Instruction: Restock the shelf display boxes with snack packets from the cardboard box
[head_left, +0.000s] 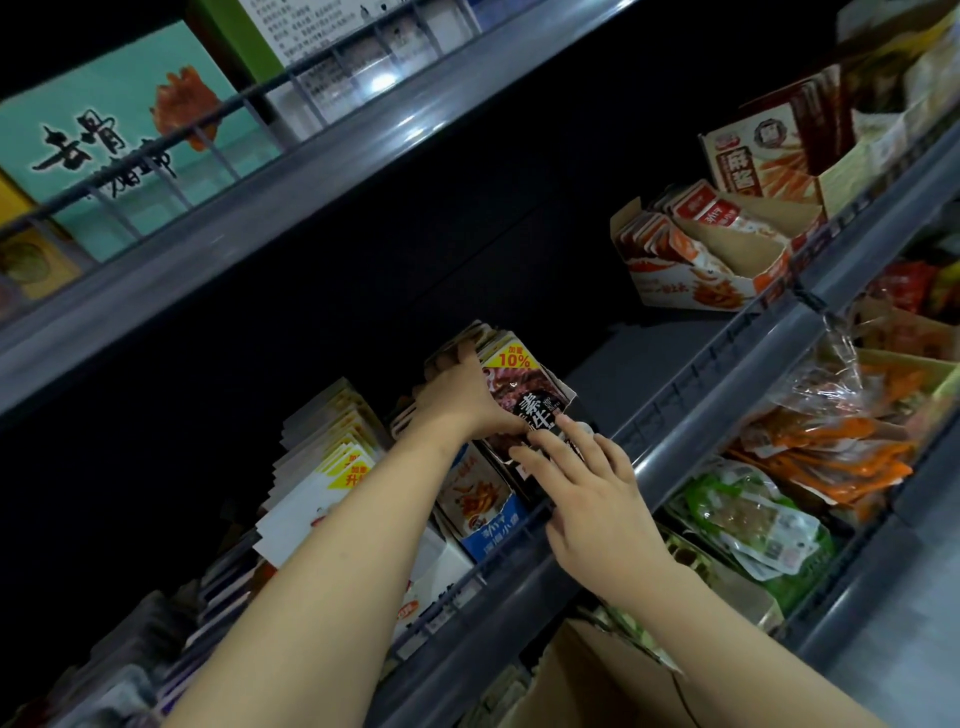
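From the head camera, our left hand (460, 397) grips a stack of glossy dark-red snack packets (522, 387) on the middle shelf, long axis toward one o'clock; our right hand (587, 488) rests straight-fingered on its front.

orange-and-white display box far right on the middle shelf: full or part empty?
Part empty. The orange-and-white cardboard display box holds red-and-white packets only toward its back; bare brown cardboard shows in the front part.

Both hands (524, 447) on snack packets (519, 395)
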